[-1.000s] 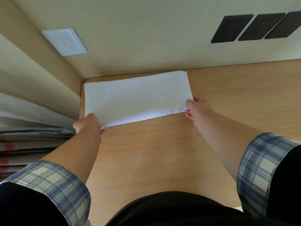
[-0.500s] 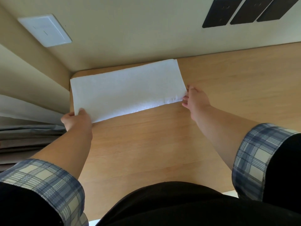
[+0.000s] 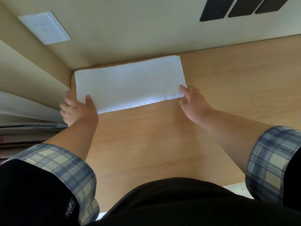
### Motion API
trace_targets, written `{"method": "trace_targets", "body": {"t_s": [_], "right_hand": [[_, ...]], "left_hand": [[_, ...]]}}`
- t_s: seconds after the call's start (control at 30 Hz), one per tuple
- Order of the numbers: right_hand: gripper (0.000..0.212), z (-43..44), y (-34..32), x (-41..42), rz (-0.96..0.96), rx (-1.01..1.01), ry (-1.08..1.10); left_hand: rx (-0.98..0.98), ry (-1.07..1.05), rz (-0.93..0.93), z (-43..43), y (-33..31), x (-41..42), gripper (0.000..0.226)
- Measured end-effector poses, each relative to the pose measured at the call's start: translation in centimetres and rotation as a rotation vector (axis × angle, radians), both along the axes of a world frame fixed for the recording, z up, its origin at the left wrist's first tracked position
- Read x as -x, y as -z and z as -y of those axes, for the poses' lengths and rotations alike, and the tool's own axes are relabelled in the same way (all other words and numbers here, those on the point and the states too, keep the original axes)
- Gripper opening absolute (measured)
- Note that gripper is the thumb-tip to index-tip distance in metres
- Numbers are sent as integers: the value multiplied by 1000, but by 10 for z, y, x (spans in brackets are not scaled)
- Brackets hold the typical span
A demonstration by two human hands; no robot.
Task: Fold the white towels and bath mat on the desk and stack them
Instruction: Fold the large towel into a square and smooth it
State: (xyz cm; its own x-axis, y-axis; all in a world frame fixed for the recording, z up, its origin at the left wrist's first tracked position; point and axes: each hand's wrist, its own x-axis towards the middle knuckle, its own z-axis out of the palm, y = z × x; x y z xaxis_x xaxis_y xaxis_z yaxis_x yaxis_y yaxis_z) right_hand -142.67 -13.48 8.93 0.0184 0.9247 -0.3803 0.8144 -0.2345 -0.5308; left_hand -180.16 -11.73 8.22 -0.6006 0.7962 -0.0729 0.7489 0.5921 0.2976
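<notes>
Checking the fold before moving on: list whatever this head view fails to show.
1. Left hand grip, head view: motion blur, so it is unclear whether it pinches the towel.
2. Towel's layers: the top layer hides them.
3. Other towels and bath mat: none in frame. The desk is cut off at the right edge.
4. Black panels: cut off by the top edge.
</notes>
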Motion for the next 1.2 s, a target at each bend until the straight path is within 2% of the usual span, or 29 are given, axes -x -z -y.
{"method": "trace_targets", "body": {"t_s": [0.03, 0.1, 0.13, 0.17, 0.27, 0.33, 0.4, 0.5, 0.57, 0.67, 0.8, 1.0, 1.2], "right_hand": [[62, 6, -2, 3, 136, -28, -112], [65, 14, -3, 5, 328, -34, -287], [68, 15, -4, 4, 385, 7, -313], [70, 17, -6, 2, 420, 65, -301], [70, 22, -16, -14, 416, 209, -190], [69, 38, -25, -35, 366, 196, -135], [69, 62, -35, -66, 352, 163, -99], [73, 103, -51, -120, 380, 167, -39], [75, 136, -67, -162, 373, 166, 27], [72, 202, -89, -234, 405, 135, 70], [65, 308, -121, -334, 403, 110, 187], [68, 435, -176, -458, 399, -35, 498], [75, 508, -232, -553, 525, -36, 660]], "left_hand": [[8, 249, -117, 12, -1, -9, 63], [132, 783, -210, 28, 3, -24, 61], [216, 922, -223, 29, 7, -28, 60], [300, 937, -260, 30, 8, -30, 62], [331, 581, -208, 31, -4, -29, 79], [310, 407, -139, 33, -20, -24, 83], [322, 393, -172, 40, -35, -28, 82], [305, 526, -209, 55, -51, -68, 71], [287, 712, -166, 68, -61, -123, 67], [249, 1012, -45, 106, -74, -237, 63], [157, 1267, 27, 178, -96, -395, 59], [109, 1492, 109, 263, -143, -588, 59], [71, 1641, 137, 303, -188, -710, 63]]}}
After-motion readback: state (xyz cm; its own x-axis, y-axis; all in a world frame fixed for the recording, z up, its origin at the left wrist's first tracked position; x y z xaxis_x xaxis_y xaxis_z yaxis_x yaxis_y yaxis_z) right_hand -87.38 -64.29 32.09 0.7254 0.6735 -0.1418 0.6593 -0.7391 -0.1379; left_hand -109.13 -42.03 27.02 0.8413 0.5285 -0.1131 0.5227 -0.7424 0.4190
